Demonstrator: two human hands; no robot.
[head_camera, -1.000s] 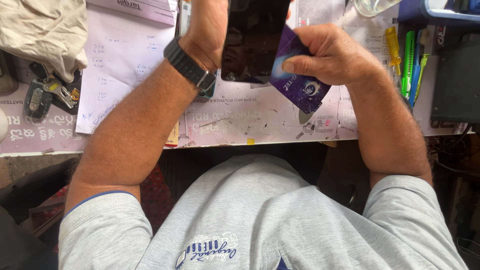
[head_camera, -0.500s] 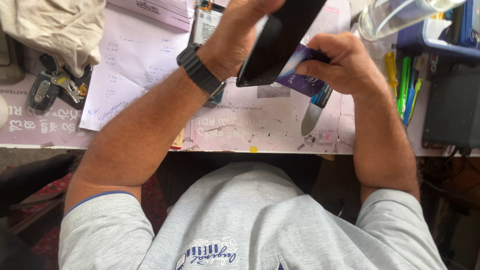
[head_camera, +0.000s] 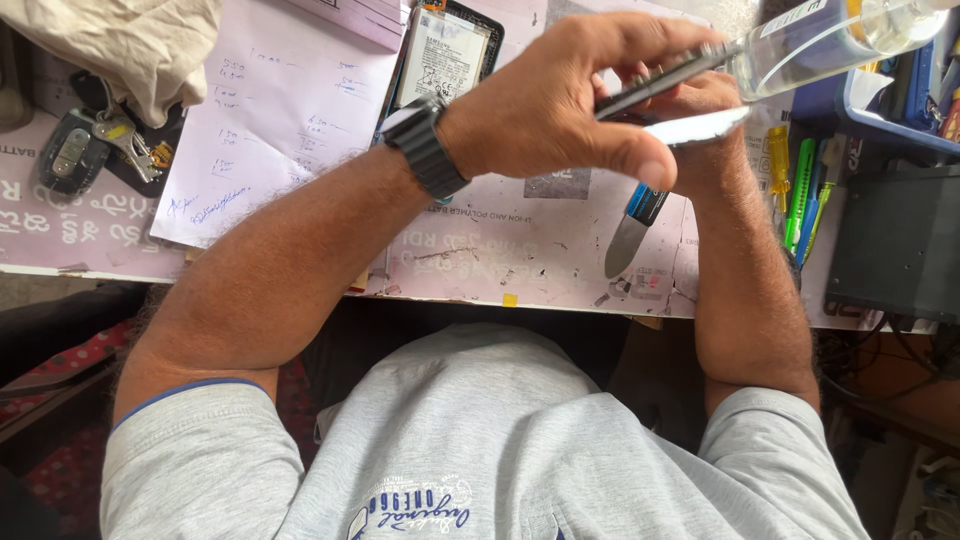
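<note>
Both hands gripping a phone edge-on above the desk

The left hand (head_camera: 560, 100) is clasping the thin dark phone (head_camera: 660, 82) (seen from its side), while the right hand (head_camera: 700, 110), mostly hidden behind, is holding it too; a blue-handled blade (head_camera: 632, 232) is lying below.

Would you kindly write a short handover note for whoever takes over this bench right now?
Left hand: raised above the desk, gripping a thin dark phone edge-on.
Right hand: mostly hidden behind the left, touching the phone from below; its exact grip cannot be seen.
A blue-handled pry tool lies on the desk below the hands. An opened phone body with its battery showing lies past the left wrist. Keys sit far left, screwdrivers to the right.
Done: one phone lies opened.
Left: the held phone is in hand, not set down.
</note>
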